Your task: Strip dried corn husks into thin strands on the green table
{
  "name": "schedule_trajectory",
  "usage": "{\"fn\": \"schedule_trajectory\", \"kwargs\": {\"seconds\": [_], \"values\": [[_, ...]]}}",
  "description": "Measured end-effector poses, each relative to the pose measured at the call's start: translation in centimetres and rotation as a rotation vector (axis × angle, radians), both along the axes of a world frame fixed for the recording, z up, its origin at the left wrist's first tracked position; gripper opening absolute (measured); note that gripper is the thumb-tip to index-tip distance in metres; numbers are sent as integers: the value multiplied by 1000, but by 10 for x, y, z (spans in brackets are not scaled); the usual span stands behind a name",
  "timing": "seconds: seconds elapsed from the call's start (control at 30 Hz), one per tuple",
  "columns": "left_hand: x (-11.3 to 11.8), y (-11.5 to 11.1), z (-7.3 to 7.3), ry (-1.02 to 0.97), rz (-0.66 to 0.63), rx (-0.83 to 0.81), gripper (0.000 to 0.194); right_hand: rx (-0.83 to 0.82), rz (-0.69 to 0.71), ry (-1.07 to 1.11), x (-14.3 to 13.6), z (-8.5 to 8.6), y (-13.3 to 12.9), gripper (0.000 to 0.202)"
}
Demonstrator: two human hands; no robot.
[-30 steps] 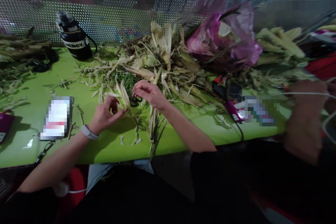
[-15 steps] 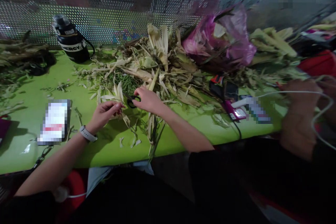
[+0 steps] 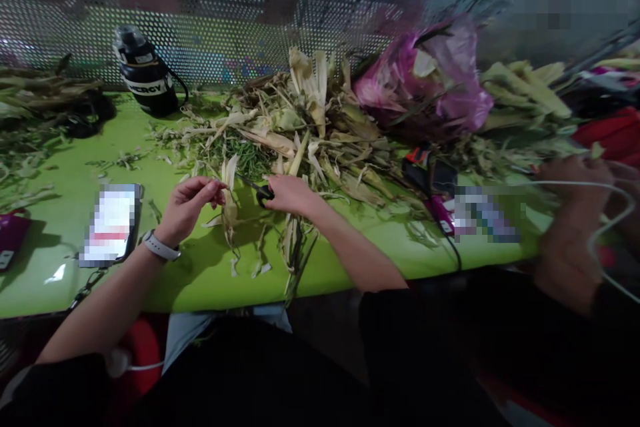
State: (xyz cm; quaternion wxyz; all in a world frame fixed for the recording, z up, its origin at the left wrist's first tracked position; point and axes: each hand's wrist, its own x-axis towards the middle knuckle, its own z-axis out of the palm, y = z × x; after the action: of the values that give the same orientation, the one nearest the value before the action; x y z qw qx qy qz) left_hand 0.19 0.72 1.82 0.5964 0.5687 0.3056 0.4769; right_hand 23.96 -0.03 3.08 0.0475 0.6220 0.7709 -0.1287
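Note:
My left hand (image 3: 193, 205), with a pale watch band (image 3: 161, 245) at the wrist, is closed in a pinch on a dry corn husk (image 3: 229, 210) hanging down in front of the fingertips. My right hand (image 3: 293, 195) is wrapped round the black handles of a pair of scissors (image 3: 263, 194), whose blades point left toward the husk. Just beyond both hands spreads a heap of dried corn husks (image 3: 320, 107) with thin green strips (image 3: 253, 159) among them. More husk strips (image 3: 294, 243) lie near the table's front edge, below my right hand.
A dark bottle (image 3: 150, 80) stands at the back left of the green table (image 3: 200, 293). A phone (image 3: 111, 223) lies left, a pink plastic bag (image 3: 425, 80) back right. Devices with a cable (image 3: 453, 247) and a co-worker's hands (image 3: 575, 180) are at right.
My left hand has drawn slightly left and away from the scissors, and the husk hangs more upright below it. My right hand keeps hold of the scissors. The view has shifted slightly.

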Motion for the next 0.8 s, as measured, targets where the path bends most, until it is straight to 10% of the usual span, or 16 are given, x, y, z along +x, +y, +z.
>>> {"fn": "schedule_trajectory", "kwargs": {"seconds": [0.23, 0.53, 0.8], "values": [[0, 1, 0, -32, 13, 3, 18, -108, -18, 77, 20, -3, 8, 14], [-3, 1, 2, -77, 18, 15, 16, -366, -146, 964, 79, 17, 9, 33], [-3, 2, 0, -25, 40, 19, 20, -346, 175, 569, 57, 33, -6, 31]]}}
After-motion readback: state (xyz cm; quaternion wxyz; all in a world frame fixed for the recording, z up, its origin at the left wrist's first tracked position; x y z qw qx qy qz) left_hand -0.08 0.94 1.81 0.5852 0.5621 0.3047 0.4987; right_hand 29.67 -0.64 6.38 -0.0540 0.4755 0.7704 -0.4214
